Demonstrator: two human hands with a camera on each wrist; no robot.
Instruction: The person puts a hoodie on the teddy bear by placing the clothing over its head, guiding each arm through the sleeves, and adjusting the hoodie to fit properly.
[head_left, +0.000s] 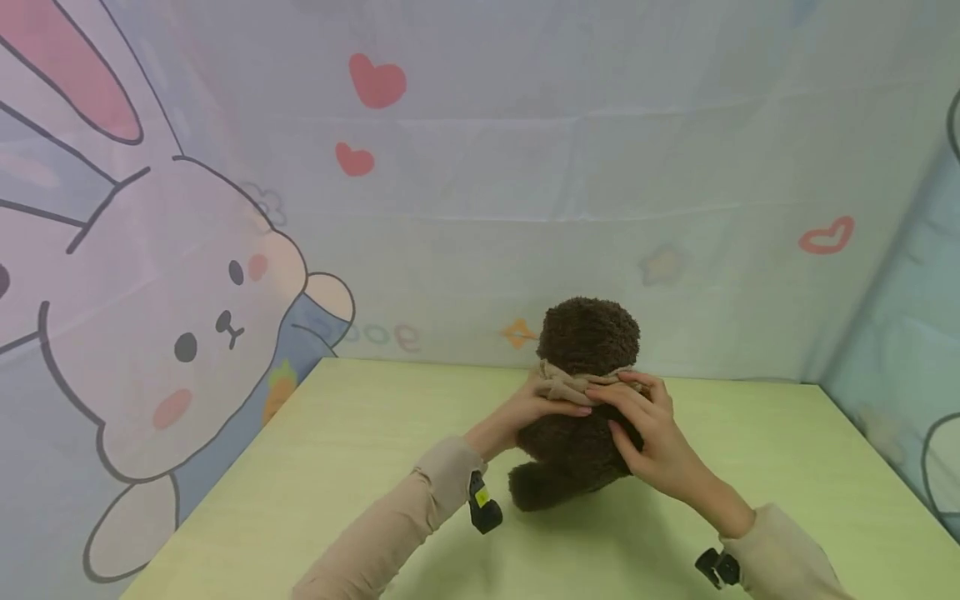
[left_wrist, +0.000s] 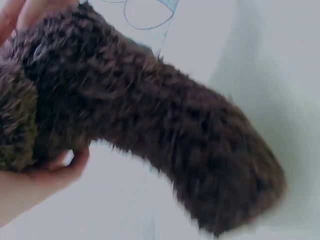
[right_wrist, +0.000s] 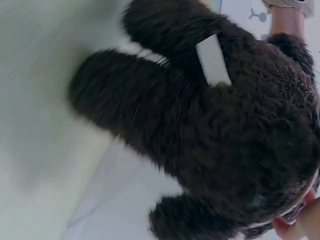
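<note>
Since both hands are at the neck, let's start with what's between them: a dark brown plush toy, roughly upright, head up top and body below, with a beige cloth around its neck. One stubby limb pokes out low toward the left, clear of the fingers. The whole thing is over the yellow-green table, though honestly I can't tell whether its bottom is touching the surface or just above it.

As for the grip, the left hand holds the toy's left side at about neck height, thumb lying across the toy along the lower edge of the cloth. Its other fingers are mostly hidden in the head view, but the left wrist view has that hand curled up against the fur. The right hand is on the opposite side, fingers bent a bit and lying over the cloth, thumb lower down on the brown fur with a moderate gap between thumb and fingertips. Can't tell if those fingers are actually pinching the cloth or only resting on it.

The right wrist view also gets a white tag sticking out of the fur, well away from the right fingers. Behind it all hangs a pale backdrop with hearts and a big cartoon bunny.
</note>
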